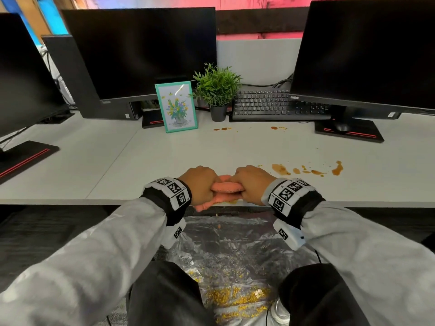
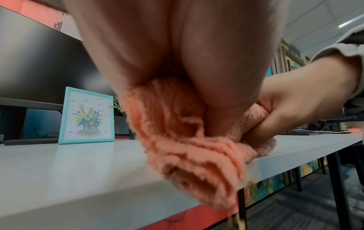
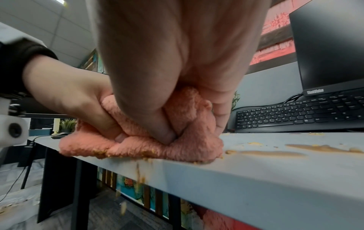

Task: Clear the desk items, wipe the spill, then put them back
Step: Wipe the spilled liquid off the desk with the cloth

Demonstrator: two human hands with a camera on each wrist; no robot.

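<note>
Both hands grip a bunched orange cloth (image 1: 224, 188) at the desk's front edge (image 1: 353, 203). My left hand (image 1: 200, 184) holds its left end, which droops over the edge (image 2: 197, 163). My right hand (image 1: 253, 184) squeezes its right end (image 3: 157, 147) on the desk top. Yellow-brown crumbs (image 3: 139, 175) fall from under the cloth. Brown spill patches (image 1: 306, 170) lie just right of my right hand, and smaller spots (image 1: 274, 128) sit near the keyboard. A teal picture frame (image 1: 176, 105) and a potted plant (image 1: 217, 90) stand at the back.
Three dark monitors stand along the back, the middle one (image 1: 141, 50) behind the frame. A black keyboard (image 1: 277, 105) and mouse (image 1: 341, 127) sit at the right under a monitor (image 1: 367, 50). A plastic sheet (image 1: 235, 255) strewn with yellow crumbs covers the floor below the edge.
</note>
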